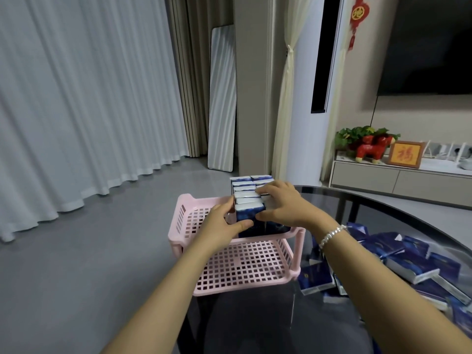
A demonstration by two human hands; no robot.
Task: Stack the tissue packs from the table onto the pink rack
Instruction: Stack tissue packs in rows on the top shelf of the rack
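A pink two-tier plastic rack stands at the left edge of a dark glass table. Several blue and white tissue packs stand upright in two rows on the right side of its top tier. My left hand holds the nearest pack of the left row, thumb across its blue front face. My right hand lies over the right row, fingers on the pack tops and thumb against the front. A loose pile of tissue packs lies on the table at the right.
The rack's lower tier has nothing on it. Grey floor spreads to the left, with white curtains and a leaning mirror behind. A low TV cabinet with a red toy and a framed picture stands at the back right.
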